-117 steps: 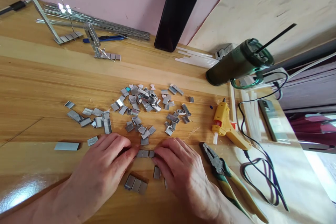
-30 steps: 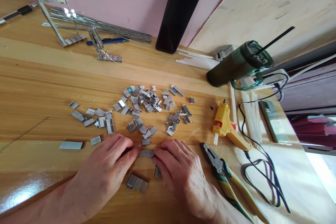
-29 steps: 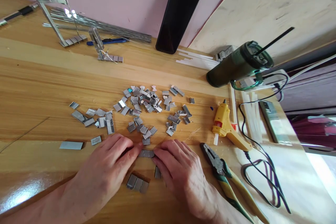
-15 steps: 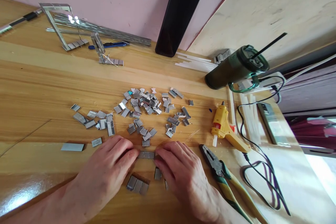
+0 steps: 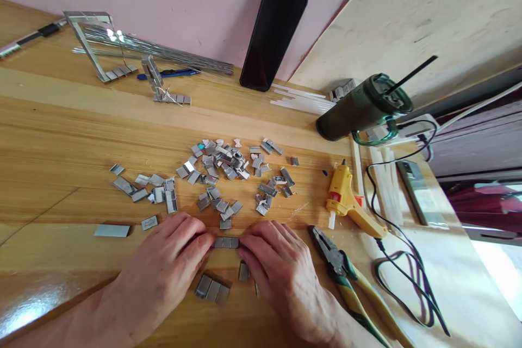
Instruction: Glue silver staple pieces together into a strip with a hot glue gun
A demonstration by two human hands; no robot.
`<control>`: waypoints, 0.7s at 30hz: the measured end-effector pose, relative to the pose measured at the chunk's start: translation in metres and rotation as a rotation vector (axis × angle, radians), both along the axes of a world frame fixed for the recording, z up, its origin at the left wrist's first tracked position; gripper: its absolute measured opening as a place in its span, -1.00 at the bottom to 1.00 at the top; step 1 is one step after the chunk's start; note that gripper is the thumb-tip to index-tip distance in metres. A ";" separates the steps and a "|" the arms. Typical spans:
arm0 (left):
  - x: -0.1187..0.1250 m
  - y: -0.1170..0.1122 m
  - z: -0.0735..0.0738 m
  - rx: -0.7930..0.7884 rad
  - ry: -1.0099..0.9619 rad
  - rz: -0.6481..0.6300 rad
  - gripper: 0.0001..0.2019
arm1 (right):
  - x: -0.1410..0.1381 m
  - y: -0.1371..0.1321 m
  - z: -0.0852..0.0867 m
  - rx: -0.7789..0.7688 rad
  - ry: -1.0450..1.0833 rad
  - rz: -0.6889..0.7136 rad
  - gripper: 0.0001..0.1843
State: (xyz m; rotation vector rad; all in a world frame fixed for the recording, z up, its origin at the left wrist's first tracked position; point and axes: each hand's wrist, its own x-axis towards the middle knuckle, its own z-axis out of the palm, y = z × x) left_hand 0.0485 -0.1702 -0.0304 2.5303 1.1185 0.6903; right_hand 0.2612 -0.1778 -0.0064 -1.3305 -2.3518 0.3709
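A short row of joined grey metal clips (image 5: 227, 242) lies on the wooden table between my hands. My left hand (image 5: 173, 261) is closed at its left end, fingertips pressed against it. At the other end my right hand (image 5: 277, 272) pinches it the same way; the fingertips of both hands are partly hidden. Just below, another joined block of metal clips (image 5: 212, 289) rests by my left hand. A small single clip (image 5: 243, 271) sits beside my right thumb. Beyond my hands spreads a loose pile of metal clips (image 5: 228, 160).
Pliers (image 5: 336, 261) and a yellow glue gun (image 5: 345, 196) with a looping cord lie to the right. A dark tumbler (image 5: 362, 109) with a straw stands behind them. A phone (image 5: 273, 35) leans on the wall. Metal rods (image 5: 163, 51) and a clip frame (image 5: 87, 43) are at back left.
My hands keep their hold on the row of clips with almost no movement. The whole view has shifted slightly.
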 end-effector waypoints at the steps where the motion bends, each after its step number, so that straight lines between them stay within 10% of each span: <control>1: 0.000 0.000 0.000 -0.006 -0.001 0.005 -0.81 | 0.000 0.000 0.000 0.000 -0.001 0.003 -0.76; 21: 0.000 -0.001 -0.002 -0.016 -0.012 0.051 -0.81 | -0.002 0.000 -0.004 0.024 0.024 0.005 -0.77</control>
